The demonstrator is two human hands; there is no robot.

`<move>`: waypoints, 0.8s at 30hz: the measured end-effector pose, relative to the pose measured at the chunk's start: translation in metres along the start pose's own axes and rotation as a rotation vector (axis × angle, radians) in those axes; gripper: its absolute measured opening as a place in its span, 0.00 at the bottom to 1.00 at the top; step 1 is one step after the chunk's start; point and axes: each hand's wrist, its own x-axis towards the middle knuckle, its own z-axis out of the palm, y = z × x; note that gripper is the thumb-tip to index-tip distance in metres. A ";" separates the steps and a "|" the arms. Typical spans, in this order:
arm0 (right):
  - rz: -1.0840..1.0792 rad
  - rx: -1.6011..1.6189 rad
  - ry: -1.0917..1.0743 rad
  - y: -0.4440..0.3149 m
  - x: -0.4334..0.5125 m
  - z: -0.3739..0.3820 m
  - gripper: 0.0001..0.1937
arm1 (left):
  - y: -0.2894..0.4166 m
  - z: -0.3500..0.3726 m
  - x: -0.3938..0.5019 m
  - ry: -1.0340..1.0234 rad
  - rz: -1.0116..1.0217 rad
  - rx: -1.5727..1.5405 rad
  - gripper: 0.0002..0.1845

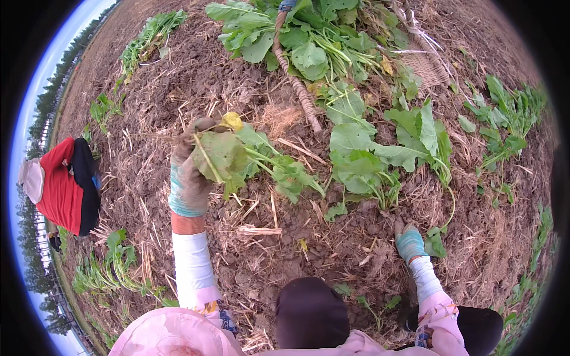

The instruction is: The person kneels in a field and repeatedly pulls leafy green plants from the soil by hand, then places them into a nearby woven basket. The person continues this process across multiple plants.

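Note:
My left hand [189, 178], in a soiled white-and-teal work glove, grips a small bunch of leafy greens [222, 153] above the soil. One leaf is yellow, and the stems trail to the right. Low at the right, my gloved right hand [409, 242] reaches to the ground, just below a clump of leafy green plants [363, 171]. Its fingertips blend with the soil, so what they hold is unclear. A taller leafy plant [427, 138] leans above that hand, its long stem curving down beside the glove.
Ahead stands a woven basket [425, 66] with a twisted handle [296, 84], heaped with cut greens [309, 58]. Greens lie in piles at upper left [149, 38] and right [512, 115]. Straw [260, 230] litters the soil. Another person in red [62, 187] crouches at left. My dark-clad knee [311, 311] is below.

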 end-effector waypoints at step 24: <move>0.070 0.080 -0.162 -0.007 -0.007 -0.022 0.33 | -0.102 0.232 0.199 0.099 -0.327 0.988 0.15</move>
